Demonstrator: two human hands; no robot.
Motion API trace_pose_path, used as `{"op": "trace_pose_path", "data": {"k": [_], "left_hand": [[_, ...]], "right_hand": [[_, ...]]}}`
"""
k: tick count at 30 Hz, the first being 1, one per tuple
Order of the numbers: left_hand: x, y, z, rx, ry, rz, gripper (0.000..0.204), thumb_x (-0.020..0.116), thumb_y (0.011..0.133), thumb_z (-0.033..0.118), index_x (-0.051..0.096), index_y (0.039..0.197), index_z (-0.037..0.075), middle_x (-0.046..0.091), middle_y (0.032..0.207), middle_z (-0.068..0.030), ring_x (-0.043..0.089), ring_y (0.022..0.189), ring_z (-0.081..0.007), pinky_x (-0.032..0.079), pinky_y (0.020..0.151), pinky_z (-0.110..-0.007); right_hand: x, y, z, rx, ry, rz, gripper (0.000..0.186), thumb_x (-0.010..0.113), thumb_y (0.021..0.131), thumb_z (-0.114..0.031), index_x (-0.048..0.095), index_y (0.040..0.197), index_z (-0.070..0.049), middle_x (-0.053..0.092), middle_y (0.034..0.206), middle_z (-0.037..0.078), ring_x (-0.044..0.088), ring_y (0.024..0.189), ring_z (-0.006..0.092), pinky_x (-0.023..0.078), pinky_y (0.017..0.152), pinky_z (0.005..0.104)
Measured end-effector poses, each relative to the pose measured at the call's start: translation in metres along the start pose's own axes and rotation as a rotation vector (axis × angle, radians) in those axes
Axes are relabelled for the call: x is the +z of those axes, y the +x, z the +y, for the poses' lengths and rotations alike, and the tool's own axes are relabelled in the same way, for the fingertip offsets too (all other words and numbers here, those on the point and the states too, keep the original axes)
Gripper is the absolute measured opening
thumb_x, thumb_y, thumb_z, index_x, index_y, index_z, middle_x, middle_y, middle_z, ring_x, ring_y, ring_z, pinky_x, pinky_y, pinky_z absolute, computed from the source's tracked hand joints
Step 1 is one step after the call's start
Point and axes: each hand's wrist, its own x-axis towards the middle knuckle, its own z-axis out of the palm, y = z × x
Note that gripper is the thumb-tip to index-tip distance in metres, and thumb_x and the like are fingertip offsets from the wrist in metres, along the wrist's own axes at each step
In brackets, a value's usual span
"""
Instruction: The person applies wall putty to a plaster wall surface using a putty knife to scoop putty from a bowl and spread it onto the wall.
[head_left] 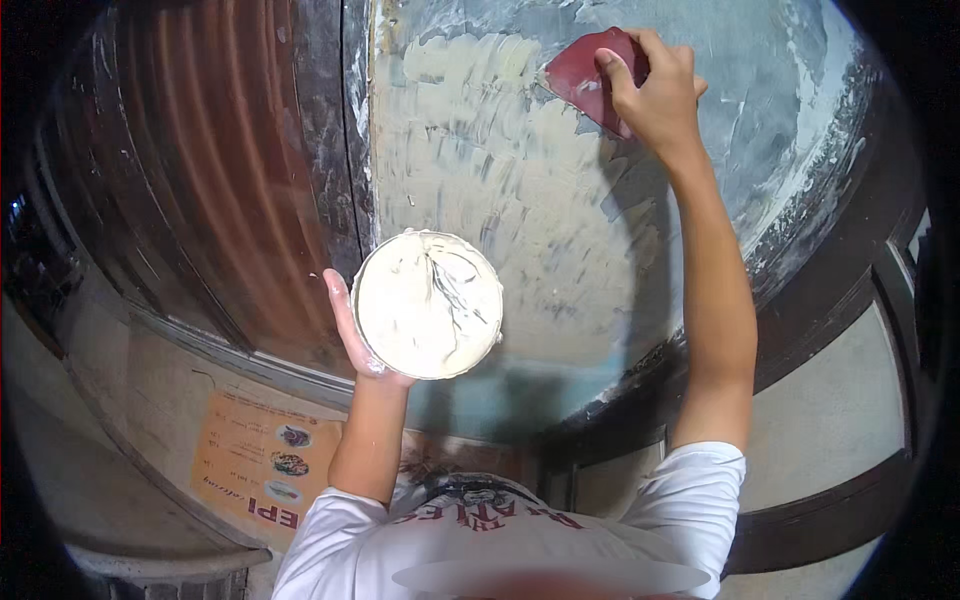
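Scraper [580, 80] in right hand [657, 95], at far right border of cream coat [480, 150] on grey panel [735, 120]; thumb pressed on its visible face, other fingers bent behind and partly hidden, thus pinching the scraper. In left hand [354, 338], held up over the near left part of panel, tub [428, 377] with pale paste [400, 310] up to the rim; thumb stretched along left side, other fingers hidden below, so not possible to say if spread or together.

For good spreading, better to keep scraper edge low and press evenly, with long strokes overlapping the coat. Advisable to take little paste each time and to smooth ridges and grey streaks. Keep tub level, apart from the coat.

To the left, brown wood [220, 170], probably best kept clean. To the right, dark frame [893, 310]; near left, orange poster [265, 455]. As possible hindrance, shadow [640, 240] beside right arm [720, 310], darkening the coat; also tub, blocking view of panel behind.
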Motion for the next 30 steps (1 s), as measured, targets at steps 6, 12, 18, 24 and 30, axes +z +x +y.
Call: {"op": "trace_pose_path", "data": {"k": [6,12,18,24,30], "left_hand": [[0.003,0.0,0.001,-0.015,-0.026,0.013,0.098,0.036,0.096,0.079,0.046,0.15,-0.002,0.053,0.149,-0.022,0.057,0.13,-0.0393,0.047,0.109,-0.055],[-0.013,0.001,0.005,-0.009,0.004,-0.093,0.1,0.03,0.096,0.08,0.041,0.154,-0.001,0.051,0.152,-0.0186,0.053,0.135,-0.0363,0.041,0.115,-0.052],[-0.008,0.0,0.003,-0.028,0.008,-0.098,0.101,0.029,0.096,0.081,0.037,0.156,-0.001,0.047,0.155,-0.0191,0.05,0.138,-0.0354,0.039,0.117,-0.052],[-0.005,-0.002,0.004,-0.01,-0.023,-0.06,0.096,0.036,0.097,0.077,0.046,0.149,-0.003,0.053,0.148,-0.0217,0.057,0.13,-0.0385,0.046,0.11,-0.053],[-0.001,-0.002,0.002,-0.018,-0.029,-0.066,0.096,0.037,0.097,0.077,0.046,0.149,-0.003,0.054,0.148,-0.0212,0.056,0.131,-0.0389,0.046,0.111,-0.054]], "right_hand": [[-0.01,0.022,-0.005,0.037,0.083,0.161,0.034,0.072,0.087,-0.033,0.071,0.108,-0.006,0.07,0.101,0.021,0.063,0.1,0.0413,0.046,0.087,0.0529],[-0.001,-0.001,-0.001,-0.02,0.058,0.032,0.041,0.075,0.089,-0.046,0.073,0.119,-0.017,0.07,0.098,0.008,0.059,0.095,0.024,0.038,0.094,0.0453],[-0.003,0.022,0.008,0.02,-0.036,0.103,0.04,0.074,0.09,-0.046,0.073,0.116,-0.016,0.072,0.102,0.009,0.061,0.101,0.0276,0.038,0.093,0.0455],[-0.001,0.004,0.006,-0.012,0.057,0.032,0.041,0.075,0.088,-0.045,0.073,0.119,-0.017,0.069,0.1,0.01,0.061,0.097,0.0247,0.037,0.092,0.0419],[-0.011,0.029,-0.007,0.037,-0.044,0.023,0.04,0.074,0.089,-0.045,0.073,0.117,-0.017,0.07,0.102,0.01,0.061,0.101,0.0271,0.037,0.091,0.046]]}}
